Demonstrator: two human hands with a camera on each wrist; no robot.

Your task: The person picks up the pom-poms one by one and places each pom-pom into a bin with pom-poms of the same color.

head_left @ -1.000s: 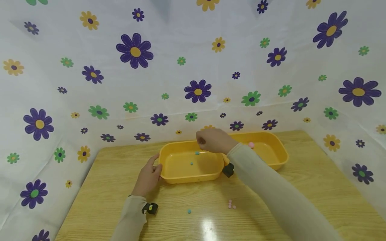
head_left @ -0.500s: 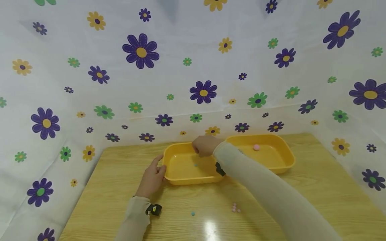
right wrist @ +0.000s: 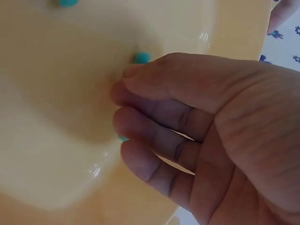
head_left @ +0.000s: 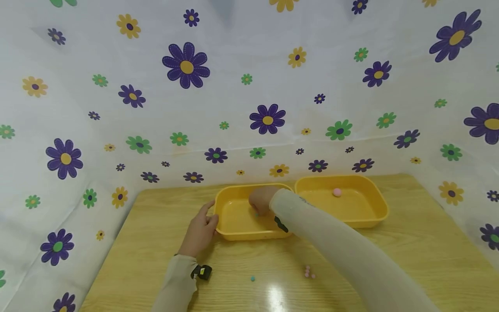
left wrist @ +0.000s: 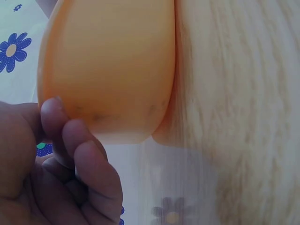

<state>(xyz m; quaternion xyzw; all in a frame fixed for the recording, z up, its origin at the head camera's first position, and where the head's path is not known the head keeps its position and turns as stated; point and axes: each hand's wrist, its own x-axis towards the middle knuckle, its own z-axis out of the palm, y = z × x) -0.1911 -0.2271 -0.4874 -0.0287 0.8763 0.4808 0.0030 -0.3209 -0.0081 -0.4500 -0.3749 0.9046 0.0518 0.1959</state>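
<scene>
My left hand [head_left: 198,234] grips the left end of a yellow plastic tray [head_left: 251,236]; in the left wrist view its fingertips lie against the tray's end wall. My right hand [head_left: 262,200] is down inside this tray, palm side hidden from the head view. Close up, its thumb and index fingertips [right wrist: 133,75] come together, the other fingers bent beside them. One small teal ball [right wrist: 142,57] lies right at the thumb tip, another [right wrist: 68,2] farther off on the tray floor. A sliver of teal [right wrist: 123,138] shows by the middle fingertips. Cannot tell whether the fingers pinch a ball.
A second yellow tray [head_left: 347,224] stands to the right, holding a larger pink ball [head_left: 337,192]. On the wooden table [head_left: 234,260] in front lie a teal ball [head_left: 252,278] and several small pink balls [head_left: 307,273]. A flowered white cloth [head_left: 218,108] surrounds the table.
My right hand has come down from above the tray's back rim to its floor, near a teal ball. The left hand stays at the tray's end. The head view has shifted slightly.
</scene>
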